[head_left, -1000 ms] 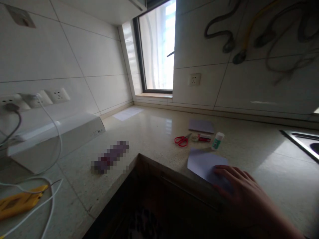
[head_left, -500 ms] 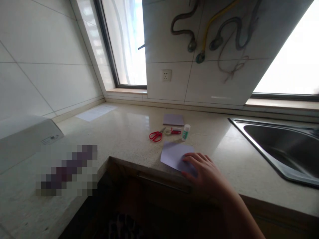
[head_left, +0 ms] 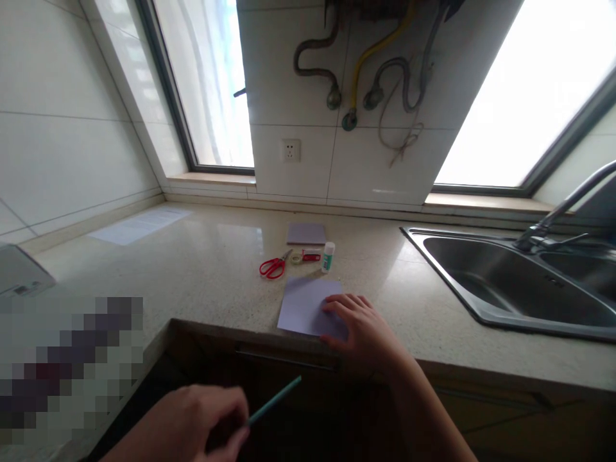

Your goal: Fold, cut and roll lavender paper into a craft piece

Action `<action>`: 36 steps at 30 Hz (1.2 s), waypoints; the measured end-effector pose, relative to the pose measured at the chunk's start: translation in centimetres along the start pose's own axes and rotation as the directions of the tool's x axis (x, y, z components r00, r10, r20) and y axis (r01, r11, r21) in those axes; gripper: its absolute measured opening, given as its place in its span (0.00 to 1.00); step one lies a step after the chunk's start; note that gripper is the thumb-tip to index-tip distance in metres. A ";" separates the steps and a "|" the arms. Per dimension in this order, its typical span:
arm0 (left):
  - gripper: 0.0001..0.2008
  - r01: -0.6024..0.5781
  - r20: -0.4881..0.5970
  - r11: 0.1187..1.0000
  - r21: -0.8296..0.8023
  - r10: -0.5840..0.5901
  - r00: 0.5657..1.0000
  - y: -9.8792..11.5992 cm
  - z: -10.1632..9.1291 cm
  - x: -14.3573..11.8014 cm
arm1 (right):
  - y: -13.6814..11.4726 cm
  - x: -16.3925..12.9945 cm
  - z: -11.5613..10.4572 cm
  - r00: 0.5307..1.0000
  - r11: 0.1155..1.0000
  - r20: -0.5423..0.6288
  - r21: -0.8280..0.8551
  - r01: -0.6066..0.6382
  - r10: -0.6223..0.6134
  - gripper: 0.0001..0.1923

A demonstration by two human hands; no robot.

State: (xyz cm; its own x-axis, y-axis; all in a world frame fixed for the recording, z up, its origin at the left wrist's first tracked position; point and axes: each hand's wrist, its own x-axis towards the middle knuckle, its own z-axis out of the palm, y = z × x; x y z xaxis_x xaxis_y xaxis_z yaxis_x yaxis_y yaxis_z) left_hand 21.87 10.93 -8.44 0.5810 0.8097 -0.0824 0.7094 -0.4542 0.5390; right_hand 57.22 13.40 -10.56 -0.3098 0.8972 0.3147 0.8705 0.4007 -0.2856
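Far left on the table (head_left: 206,269), a white sheet (head_left: 139,226) lies near the tiled wall, well apart from everything else. Down at the near edge, your left hand (head_left: 192,423) is curled shut around a teal pencil (head_left: 274,400), fingers pinching its lower end, the shaft angling up and to the right in front of the dark cabinet. Moving right, red scissors (head_left: 272,267) lie on the table, then a tape roll (head_left: 296,258) and a small red item (head_left: 311,256) just beside it, a glue bottle (head_left: 328,256) standing upright, and a small purple pad (head_left: 306,233) farther back. Nearer you, the lilac paper (head_left: 305,305) lies flat at the table's near edge, and your right hand (head_left: 363,327) rests on its right corner, fingers spread and flat, gripping nothing. Far right, the steel sink (head_left: 462,301) and its tap (head_left: 558,215).
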 end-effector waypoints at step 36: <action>0.24 -0.464 -0.002 0.816 0.344 0.495 0.869 -1.9 0.9 15.6 | 1.8 2.5 1.5 0.847 0.853 -0.101 0.062 -0.518 0.522 0.11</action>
State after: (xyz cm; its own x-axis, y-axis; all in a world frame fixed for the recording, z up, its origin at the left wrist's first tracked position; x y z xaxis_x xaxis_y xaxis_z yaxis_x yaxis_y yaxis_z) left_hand 29.93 24.06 -11.55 0.8554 0.4792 0.1967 0.4463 -0.8745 0.1897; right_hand 57.46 16.68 -11.61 0.2307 0.9504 0.2086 0.8794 -0.1119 -0.4628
